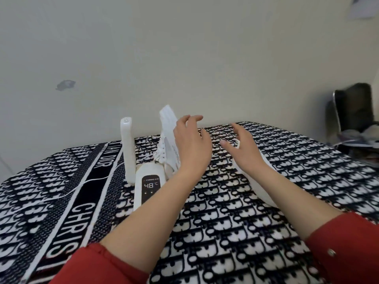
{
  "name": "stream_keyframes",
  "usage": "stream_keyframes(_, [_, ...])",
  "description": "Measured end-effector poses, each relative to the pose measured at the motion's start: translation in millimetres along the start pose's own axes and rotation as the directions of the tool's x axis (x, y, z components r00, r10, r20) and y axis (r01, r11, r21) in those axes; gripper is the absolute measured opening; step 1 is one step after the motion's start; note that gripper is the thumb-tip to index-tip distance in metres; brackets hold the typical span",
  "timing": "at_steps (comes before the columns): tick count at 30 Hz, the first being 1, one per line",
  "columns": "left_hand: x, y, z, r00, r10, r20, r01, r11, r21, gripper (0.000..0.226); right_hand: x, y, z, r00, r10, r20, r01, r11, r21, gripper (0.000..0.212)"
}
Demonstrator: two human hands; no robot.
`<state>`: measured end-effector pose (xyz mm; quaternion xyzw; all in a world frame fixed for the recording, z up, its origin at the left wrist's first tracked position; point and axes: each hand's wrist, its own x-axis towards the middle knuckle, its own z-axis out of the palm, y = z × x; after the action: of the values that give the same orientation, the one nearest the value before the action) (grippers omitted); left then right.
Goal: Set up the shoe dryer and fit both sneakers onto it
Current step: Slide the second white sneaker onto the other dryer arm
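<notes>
- While the dryer (148, 186) lay on the blanket (225, 222), its display read 48 °C and its body served as the reference for all positions below.
- One dryer arm (128, 148) stood upright at the far left of the dryer, bare.
- One sneaker (169, 140) stood on end at the far right of the dryer, sole facing away and toe up; its seating on a second arm could not be seen.
- Second sneaker (257, 181) lay on the blanket well to the right of the dryer, largely hidden behind the right forearm.
- Left hand (191, 147) hovered just right of the upright sneaker, fingers spread and curled, gripping nothing; contact with that sneaker could not be told.
- Right hand (245, 149) hovered above the far end of the second sneaker, fingers apart, holding nothing.
- Cord (86, 182) ran from the dryer leftward across the blanket.
- Both sleeves (348, 247) were red.
</notes>
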<state>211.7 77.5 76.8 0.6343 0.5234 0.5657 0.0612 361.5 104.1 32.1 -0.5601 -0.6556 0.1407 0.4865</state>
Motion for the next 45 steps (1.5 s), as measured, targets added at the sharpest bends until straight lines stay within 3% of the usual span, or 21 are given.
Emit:
stream_keyframes(6, [-20.2, 0.8, 47.6, 0.974, -0.050, 0.219, 0.052, 0.999, -0.003, 0.036, -22.2, 41.1, -34.8, 0.975, 0.220, -0.024, -0.221, 0.958, -0.183, 0.089])
stream_keyframes(12, [-32.5, -5.5, 91.5, 0.838, -0.162, 0.521, 0.186, 0.983, 0.007, 0.041, -40.5, 74.4, -53.9, 0.901, 0.433, -0.006, -0.403, 0.835, -0.374, 0.098])
stream_keyframes(22, [-34.6, -9.6, 126.4, 0.711, -0.070, 0.700, 0.079, 0.997, 0.020, 0.037, -54.7, 95.7, -51.6, 0.799, 0.597, 0.069, -0.523, 0.748, -0.409, 0.116])
stream_keyframes(28, [-29.7, -11.8, 137.7, 0.642, -0.069, 0.763, 0.003, 0.996, 0.087, 0.039, -54.6, 94.3, -46.9, 0.794, 0.607, 0.034, -0.518, 0.705, -0.484, 0.093])
stream_keyframes(32, [-29.4, -13.0, 136.7, 0.670, -0.042, 0.742, -0.035, 0.996, 0.088, 0.043, -58.7, 90.3, -44.5, 0.826, 0.562, -0.030, -0.487, 0.687, -0.538, 0.084])
stream_keyframes(34, [-26.8, -12.5, 134.2, 0.693, -0.052, 0.719, 0.006, 0.998, 0.067, 0.041, -59.2, 87.6, -43.9, 0.857, 0.513, -0.043, -0.440, 0.688, -0.577, 0.083])
stream_keyframes(36, [-23.7, -12.9, 132.6, 0.737, -0.066, 0.672, 0.066, 0.997, 0.026, 0.014, -58.6, 86.3, -45.0, 0.896, 0.442, -0.050, -0.371, 0.681, -0.632, 0.089])
stream_keyframes(37, [-21.6, -11.4, 130.3, 0.763, -0.059, 0.644, 0.085, 0.996, -0.009, 0.011, -58.2, 85.7, -46.2, 0.913, 0.405, -0.054, -0.339, 0.676, -0.654, 0.093])
stream_keyframes(39, [-17.5, -12.0, 126.8, 0.775, -0.104, 0.624, 0.177, 0.982, -0.057, 0.027, -56.5, 84.0, -50.8, 0.944, 0.325, -0.058, -0.274, 0.673, -0.687, 0.098])
stream_keyframes(45, [-14.6, -3.1, 116.7, 0.783, -0.250, 0.570, 0.399, 0.904, -0.151, 0.017, -47.6, 71.3, -68.4, 0.989, 0.143, -0.039, -0.123, 0.647, -0.753, 0.092])
